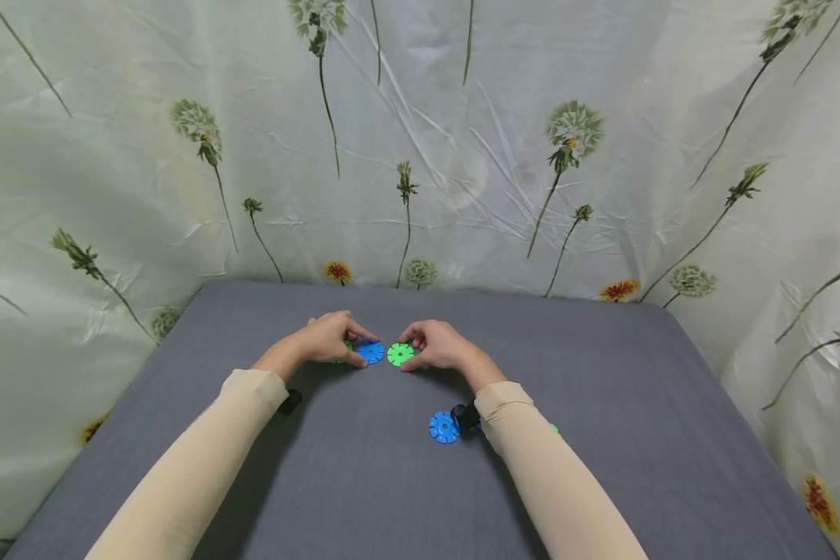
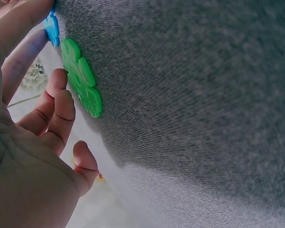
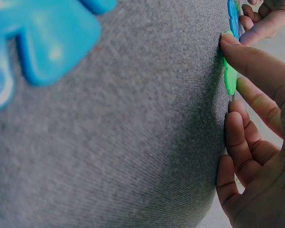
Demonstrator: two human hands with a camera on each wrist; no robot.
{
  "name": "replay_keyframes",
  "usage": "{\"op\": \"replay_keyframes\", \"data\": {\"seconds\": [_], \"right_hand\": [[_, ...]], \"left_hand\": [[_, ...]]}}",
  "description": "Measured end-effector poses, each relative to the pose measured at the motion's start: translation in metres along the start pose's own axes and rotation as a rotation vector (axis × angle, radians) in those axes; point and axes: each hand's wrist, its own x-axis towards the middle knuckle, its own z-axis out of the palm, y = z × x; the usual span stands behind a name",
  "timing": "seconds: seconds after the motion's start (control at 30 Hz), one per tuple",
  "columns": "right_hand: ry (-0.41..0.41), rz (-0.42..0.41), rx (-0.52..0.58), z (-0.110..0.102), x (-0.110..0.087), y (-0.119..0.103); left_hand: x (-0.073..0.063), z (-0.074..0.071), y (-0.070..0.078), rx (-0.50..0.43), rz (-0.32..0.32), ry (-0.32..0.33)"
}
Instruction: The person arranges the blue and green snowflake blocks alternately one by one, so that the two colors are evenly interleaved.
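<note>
Toward the back of the grey table, my left hand (image 1: 327, 337) holds a blue notched plastic disc (image 1: 371, 353) by its edges, between thumb and index finger. To its right, my right hand (image 1: 439, 344) pinches a green notched disc (image 1: 400, 355) the same way. A narrow gap parts these two discs in the head view; both lie flat on or close to the cloth. Another green disc (image 2: 80, 78) rests under my left palm, beside the blue one and mostly covered in the head view. The other fingers of both hands are loosely bent.
A second blue disc (image 1: 444, 428) lies nearer me, by the black wrist camera (image 1: 465, 415) on my right arm. A sliver of a green piece (image 1: 554, 428) shows past the right sleeve. Behind the table (image 1: 364, 498) hangs a dandelion-print curtain (image 1: 462, 171).
</note>
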Motion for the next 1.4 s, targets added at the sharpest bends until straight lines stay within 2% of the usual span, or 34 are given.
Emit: {"op": "replay_keyframes", "data": {"seconds": [0.47,0.73,0.93,1.1,1.4], "right_hand": [[-0.01,-0.029,0.033,-0.002,-0.013,0.008],[-0.046,-0.044,0.04,-0.005,-0.025,0.015],[-0.087,-0.049,0.016,-0.015,-0.042,0.015],[-0.13,-0.056,-0.03,-0.022,-0.06,0.013],[-0.183,-0.133,-0.085,-0.018,-0.097,0.012]], "left_hand": [[-0.001,0.005,0.007,-0.012,0.046,0.022],[0.003,0.013,0.019,-0.01,0.065,0.022],[0.009,0.015,0.028,0.011,0.086,0.028],[0.012,0.016,0.033,0.022,0.086,0.007],[0.013,0.021,0.038,0.037,0.086,-0.003]]}}
